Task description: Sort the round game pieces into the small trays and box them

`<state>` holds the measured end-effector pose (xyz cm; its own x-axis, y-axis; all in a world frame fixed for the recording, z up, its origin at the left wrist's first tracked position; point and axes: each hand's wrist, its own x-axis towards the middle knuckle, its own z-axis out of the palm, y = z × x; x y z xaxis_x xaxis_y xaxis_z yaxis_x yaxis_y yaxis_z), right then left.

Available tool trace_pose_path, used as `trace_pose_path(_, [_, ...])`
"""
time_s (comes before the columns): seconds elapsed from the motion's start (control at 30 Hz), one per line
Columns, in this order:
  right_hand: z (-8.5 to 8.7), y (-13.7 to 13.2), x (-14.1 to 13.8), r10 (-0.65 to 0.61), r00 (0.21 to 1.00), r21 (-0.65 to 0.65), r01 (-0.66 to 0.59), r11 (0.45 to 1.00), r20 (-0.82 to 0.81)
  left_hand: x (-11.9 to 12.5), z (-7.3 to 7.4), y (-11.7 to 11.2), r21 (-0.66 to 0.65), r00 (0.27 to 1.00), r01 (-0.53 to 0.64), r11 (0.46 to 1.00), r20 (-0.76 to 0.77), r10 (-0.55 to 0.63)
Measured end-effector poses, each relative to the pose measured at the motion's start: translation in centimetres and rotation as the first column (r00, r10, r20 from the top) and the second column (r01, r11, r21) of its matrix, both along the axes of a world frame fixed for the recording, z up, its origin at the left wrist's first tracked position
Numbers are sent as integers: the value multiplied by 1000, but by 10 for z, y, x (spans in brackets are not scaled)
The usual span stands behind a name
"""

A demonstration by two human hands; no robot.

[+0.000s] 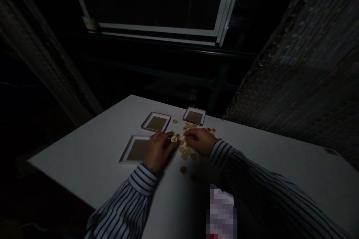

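Note:
My left hand (156, 152) pinches a round pale wooden disc (174, 139) marked with a dark character between thumb and fingertips, tilted so its face shows. Close to its right, my right hand (201, 140) curls with fingertips pressed together over a loose pile of similar discs (184, 155). Whether a disc is in those fingers I cannot make out. Several discs lie around and partly under the right hand, some with dark marks. One marked disc (183, 170) sits nearer the front, and a lone disc (175, 121) lies behind the hands.
Three shallow trays with brownish bottoms stand on the white table (84, 149): a front-left tray (127, 150), a middle tray (147, 119) and a back-right tray (185, 115). A pixelated patch (222, 213) covers something at the front. A dark window and curtains surround the table.

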<state>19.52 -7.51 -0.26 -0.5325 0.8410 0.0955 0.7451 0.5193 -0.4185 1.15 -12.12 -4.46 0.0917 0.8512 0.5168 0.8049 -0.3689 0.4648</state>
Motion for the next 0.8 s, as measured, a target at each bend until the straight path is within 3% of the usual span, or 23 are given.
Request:
trace_pose_path(0.3, [-4, -28, 43, -146, 943, -301, 52, 952, -298, 54, 8, -28, 28, 986, 157, 987, 45, -158])
trace_pose_path(0.47, [-3, -42, 67, -249, 912, -391, 109, 914, -326, 83, 6, -34, 32, 970, 238, 971, 46, -240])
trace_pose_path(0.63, [-5, -49, 90, -273, 878, -411, 98, 907, -394, 104, 6, -37, 2, 947, 319, 948, 48, -319])
trace_pose_path(0.8, [-4, -61, 105, -377, 790, -487, 116, 866, -483, 124, 5, -41, -56, 917, 323, 945, 267, -297])
